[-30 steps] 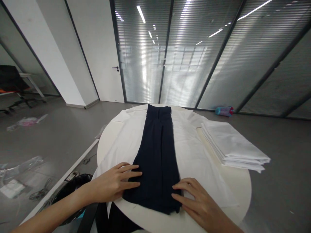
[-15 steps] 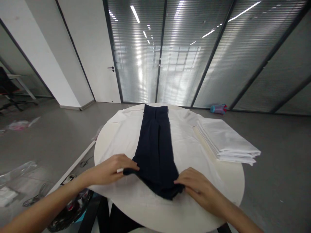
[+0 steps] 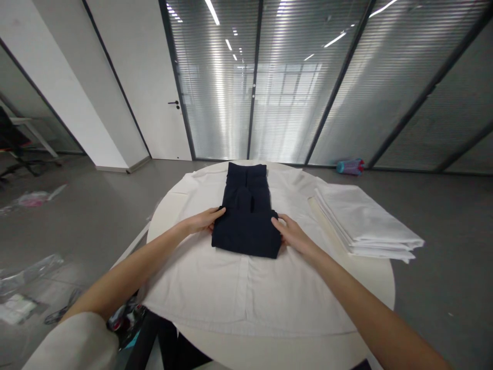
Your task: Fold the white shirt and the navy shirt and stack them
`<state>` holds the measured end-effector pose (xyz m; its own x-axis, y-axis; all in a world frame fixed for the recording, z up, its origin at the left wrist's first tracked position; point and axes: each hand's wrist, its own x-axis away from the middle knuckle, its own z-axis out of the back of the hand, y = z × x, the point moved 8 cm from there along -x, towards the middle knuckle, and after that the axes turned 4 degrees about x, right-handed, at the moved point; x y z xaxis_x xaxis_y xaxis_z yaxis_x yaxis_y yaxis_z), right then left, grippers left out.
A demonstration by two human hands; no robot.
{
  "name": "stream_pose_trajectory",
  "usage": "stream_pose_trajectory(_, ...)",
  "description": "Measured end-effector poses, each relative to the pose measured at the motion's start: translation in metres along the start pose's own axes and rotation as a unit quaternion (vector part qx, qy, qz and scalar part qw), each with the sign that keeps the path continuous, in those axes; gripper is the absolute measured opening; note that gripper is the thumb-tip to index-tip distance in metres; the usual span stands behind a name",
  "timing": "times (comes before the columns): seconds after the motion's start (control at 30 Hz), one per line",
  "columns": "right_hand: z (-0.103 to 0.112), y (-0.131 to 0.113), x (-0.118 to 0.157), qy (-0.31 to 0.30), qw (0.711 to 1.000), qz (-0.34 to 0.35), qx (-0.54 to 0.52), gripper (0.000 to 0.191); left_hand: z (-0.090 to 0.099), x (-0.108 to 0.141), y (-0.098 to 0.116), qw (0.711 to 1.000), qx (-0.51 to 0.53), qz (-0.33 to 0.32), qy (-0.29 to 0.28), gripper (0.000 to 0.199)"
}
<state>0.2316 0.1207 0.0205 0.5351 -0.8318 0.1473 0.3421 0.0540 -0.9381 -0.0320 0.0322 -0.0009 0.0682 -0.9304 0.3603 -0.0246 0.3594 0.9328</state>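
Progress, as far as it shows: navy garment (image 3: 247, 234) is approx. half done, I'd judge. Its 6 o'clock end is doubled up toward 12, making a neat flap w/ a straight crease on the 6 o'clock side; flap edge sits abt. mid-length. Left undone: the 12 o'clock part, incl. the waistband-like end, is flat & uncovered, a bit rumpled just past the flap edge, and the flap isn't let go yet. White shirt (image 3: 215, 293) underneath is spread out flat, no folds made in it that I can see

Pos. vs grip: garment lies centrally on the shirt, on the round table (image 3: 375, 288), directly btwn both hands. L hand (image 3: 203, 222) is at the flap's 10 o'clock corner, R hand (image 3: 291, 232) at its 2 o'clock corner. Each grip pinches the cloth edge, thumb on top, other fingers mostly hidden below/beside it. Folded white stack (image 3: 362, 216) is at 3 o'clock from the garment, well clear of the R hand's grip
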Motion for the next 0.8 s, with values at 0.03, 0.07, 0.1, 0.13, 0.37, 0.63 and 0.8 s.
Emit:
stream_pose_trajectory(0.03, -0.004, -0.002, 0.005, -0.032, 0.999, 0.011, -0.029, 0.059, -0.001, 0.003, 0.002, 1.000, 0.020, -0.020, -0.007, 0.055)
stream_pose_trajectory(0.07, -0.007, -0.005, 0.008, -0.056, 0.996, 0.027, -0.058, 0.066, -0.002, 0.006, 0.005, 0.998, 0.045, -0.042, -0.010, 0.058)
stream_pose_trajectory(0.1, -0.008, -0.008, 0.009, -0.064, 0.994, 0.048, -0.079, 0.070, -0.002, 0.008, 0.008, 0.995, 0.072, -0.065, -0.007, 0.061)
stream_pose_trajectory(0.13, -0.007, -0.011, 0.008, -0.056, 0.992, 0.068, -0.088, 0.072, -0.002, 0.010, 0.010, 0.992, 0.095, -0.085, 0.005, 0.064)
stream_pose_trajectory(0.37, 0.000, -0.002, -0.012, 0.056, 0.995, 0.061, 0.050, 0.069, 0.002, 0.005, 0.011, 0.989, 0.078, -0.078, 0.097, 0.072)
stream_pose_trajectory(0.63, -0.005, -0.010, 0.016, -0.011, 0.985, 0.090, 0.149, 0.073, 0.009, 0.050, 0.006, 0.988, -0.116, -0.092, 0.041, 0.082)
stream_pose_trajectory(0.8, -0.013, -0.013, 0.017, -0.001, 0.966, 0.113, 0.234, 0.065, -0.012, 0.065, -0.006, 0.985, -0.131, -0.109, -0.040, 0.100)
